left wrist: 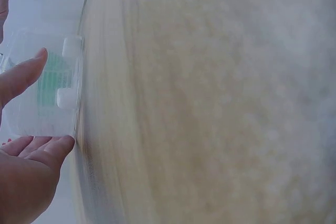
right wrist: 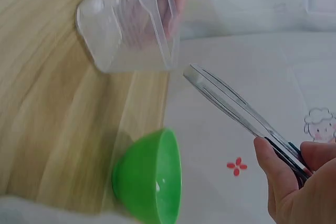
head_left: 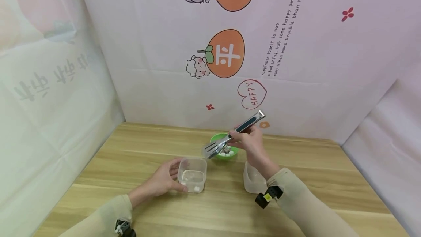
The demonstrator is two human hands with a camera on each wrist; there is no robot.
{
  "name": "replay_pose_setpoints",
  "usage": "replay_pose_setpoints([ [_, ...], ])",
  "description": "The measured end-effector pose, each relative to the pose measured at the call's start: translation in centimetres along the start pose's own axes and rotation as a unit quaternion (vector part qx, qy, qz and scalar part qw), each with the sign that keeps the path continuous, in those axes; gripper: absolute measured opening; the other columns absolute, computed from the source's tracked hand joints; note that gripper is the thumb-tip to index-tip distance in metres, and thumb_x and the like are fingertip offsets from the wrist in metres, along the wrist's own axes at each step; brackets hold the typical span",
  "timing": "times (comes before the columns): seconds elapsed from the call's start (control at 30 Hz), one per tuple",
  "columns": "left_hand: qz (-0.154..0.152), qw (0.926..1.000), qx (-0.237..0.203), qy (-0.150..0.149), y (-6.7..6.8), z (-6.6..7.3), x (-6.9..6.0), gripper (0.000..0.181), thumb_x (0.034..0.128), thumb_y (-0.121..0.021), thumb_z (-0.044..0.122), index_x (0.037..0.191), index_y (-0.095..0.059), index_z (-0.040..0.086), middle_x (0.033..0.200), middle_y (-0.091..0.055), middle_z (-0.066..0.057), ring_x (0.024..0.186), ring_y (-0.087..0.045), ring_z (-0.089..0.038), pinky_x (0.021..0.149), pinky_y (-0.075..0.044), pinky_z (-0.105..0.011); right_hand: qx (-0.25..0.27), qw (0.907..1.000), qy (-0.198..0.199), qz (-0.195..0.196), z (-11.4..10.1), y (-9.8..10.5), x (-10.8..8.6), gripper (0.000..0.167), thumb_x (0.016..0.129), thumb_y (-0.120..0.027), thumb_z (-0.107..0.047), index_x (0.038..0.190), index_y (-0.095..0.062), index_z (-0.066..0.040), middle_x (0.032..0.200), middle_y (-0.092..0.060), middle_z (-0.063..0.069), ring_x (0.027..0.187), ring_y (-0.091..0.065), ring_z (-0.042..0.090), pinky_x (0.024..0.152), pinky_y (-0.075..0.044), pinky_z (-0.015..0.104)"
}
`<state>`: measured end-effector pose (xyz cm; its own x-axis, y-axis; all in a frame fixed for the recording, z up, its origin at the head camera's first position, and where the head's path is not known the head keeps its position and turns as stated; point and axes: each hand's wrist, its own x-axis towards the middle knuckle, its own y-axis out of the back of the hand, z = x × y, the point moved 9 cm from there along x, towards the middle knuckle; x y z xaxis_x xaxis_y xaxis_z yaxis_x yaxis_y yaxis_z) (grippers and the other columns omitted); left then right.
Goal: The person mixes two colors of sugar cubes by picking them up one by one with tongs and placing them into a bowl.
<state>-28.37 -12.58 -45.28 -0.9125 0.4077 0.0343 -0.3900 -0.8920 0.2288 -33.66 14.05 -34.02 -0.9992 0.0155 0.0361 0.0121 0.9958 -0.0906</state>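
Observation:
My left hand holds a clear plastic container at its left side, the thumb at the near corner and the fingers behind. Two small white pieces show low in the container in the left wrist view, one of them a white cube. My right hand grips metal tongs with dark handle insets. The tongs' tips hang in the air between the container and a green bowl; their ends are close together, and I see nothing between them. Several white pieces lie in the bowl.
A second clear container stands under my right forearm, partly hidden by it. The wooden table ends at a printed white cloth behind, with more cloth at both sides.

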Motion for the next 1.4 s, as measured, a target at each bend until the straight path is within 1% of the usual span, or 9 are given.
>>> replay_pose_setpoints([
  [0.2,0.003,1.0,-0.004,0.006,0.0,0.0,0.1,0.104,0.0687,-0.096,-0.003,0.155,-0.038,-0.011,0.153,-0.048,-0.03,0.141,-0.047,-0.049,0.115,-0.045,-0.04,0.019,0.9995,-0.001,0.026,-0.3,2.7,0.9,0.021,0.098,-0.066,0.007,0.115,-0.053,0.01,0.098,-0.065,0.014,0.076,-0.073,0.019,0.078,-0.068,0.037],
  [0.3,0.004,1.0,-0.005,0.006,0.0,0.0,0.1,0.103,0.0687,-0.095,-0.003,0.154,-0.039,-0.01,0.153,-0.048,-0.03,0.141,-0.047,-0.049,0.115,-0.046,-0.04,0.018,0.9988,0.002,0.045,-0.4,3.8,1.3,0.02,0.098,-0.066,0.008,0.113,-0.053,0.007,0.094,-0.065,0.011,0.074,-0.073,0.017,0.075,-0.068,0.035],
  [0.47,0.007,1.0,0.0,0.007,0.1,0.1,0.0,0.102,0.0685,-0.096,-0.002,0.154,-0.04,-0.01,0.153,-0.049,-0.03,0.14,-0.048,-0.049,0.115,-0.045,-0.041,0.002,0.9976,-0.001,0.069,-0.3,5.2,1.8,0.018,0.097,-0.067,0.007,0.11,-0.055,0.004,0.092,-0.065,0.009,0.073,-0.072,0.017,0.074,-0.068,0.034],
  [0.67,0.0,1.0,-0.004,0.006,0.1,0.1,0.0,0.103,0.0697,-0.095,-0.002,0.155,-0.038,-0.01,0.155,-0.046,-0.03,0.142,-0.045,-0.049,0.116,-0.044,-0.042,-0.024,0.9948,-0.003,0.1,0.1,6.7,2.2,0.019,0.097,-0.069,0.006,0.111,-0.056,0.004,0.092,-0.065,0.01,0.073,-0.072,0.018,0.073,-0.068,0.033],
  [0.8,-0.004,0.9999,-0.009,0.004,0.0,0.0,0.0,0.104,0.0696,-0.095,-0.002,0.155,-0.037,-0.01,0.155,-0.046,-0.03,0.142,-0.045,-0.049,0.116,-0.044,-0.04,-0.041,0.9929,-0.009,0.112,0.5,7.1,2.2,0.019,0.097,-0.07,0.005,0.111,-0.057,0.004,0.095,-0.065,0.011,0.075,-0.073,0.02,0.077,-0.068,0.036],
  [0.93,-0.003,0.9999,-0.01,0.003,0.0,0.0,0.0,0.104,0.0694,-0.095,-0.002,0.155,-0.037,-0.01,0.154,-0.047,-0.03,0.142,-0.046,-0.049,0.116,-0.045,-0.039,-0.055,0.9915,-0.005,0.118,0.6,7.3,2.2,0.02,0.097,-0.07,0.003,0.113,-0.058,0.003,0.099,-0.064,0.014,0.076,-0.073,0.022,0.083,-0.067,0.041],
  [1.17,-0.004,0.9998,-0.014,0.01,-0.2,-0.1,0.0,0.104,0.0695,-0.095,-0.003,0.155,-0.036,-0.01,0.155,-0.046,-0.03,0.143,-0.045,-0.048,0.117,-0.044,-0.041,-0.079,0.9886,0.011,0.128,0.4,7.5,2.1,0.025,0.098,-0.072,0.0,0.117,-0.057,0.005,0.104,-0.061,0.015,0.079,-0.073,0.022,0.081,-0.067,0.039],
  [1.3,0.002,0.9999,-0.014,0.01,-0.1,-0.2,0.1,0.104,0.0684,-0.095,-0.004,0.155,-0.037,-0.011,0.153,-0.048,-0.03,0.141,-0.047,-0.049,0.116,-0.044,-0.042,-0.097,0.9859,0.033,0.133,0.0,7.4,1.9,0.027,0.096,-0.074,0.001,0.117,-0.058,0.007,0.103,-0.062,0.015,0.079,-0.073,0.021,0.081,-0.067,0.04],
  [1.4,0.003,0.9999,-0.014,0.01,-0.1,-0.2,0.2,0.104,0.0679,-0.095,-0.005,0.154,-0.038,-0.011,0.152,-0.049,-0.03,0.141,-0.047,-0.049,0.116,-0.045,-0.041,-0.117,0.9818,0.069,0.133,-1.0,7.0,1.5,0.026,0.095,-0.075,0.001,0.114,-0.059,0.007,0.099,-0.062,0.015,0.076,-0.073,0.019,0.077,-0.068,0.038],
])
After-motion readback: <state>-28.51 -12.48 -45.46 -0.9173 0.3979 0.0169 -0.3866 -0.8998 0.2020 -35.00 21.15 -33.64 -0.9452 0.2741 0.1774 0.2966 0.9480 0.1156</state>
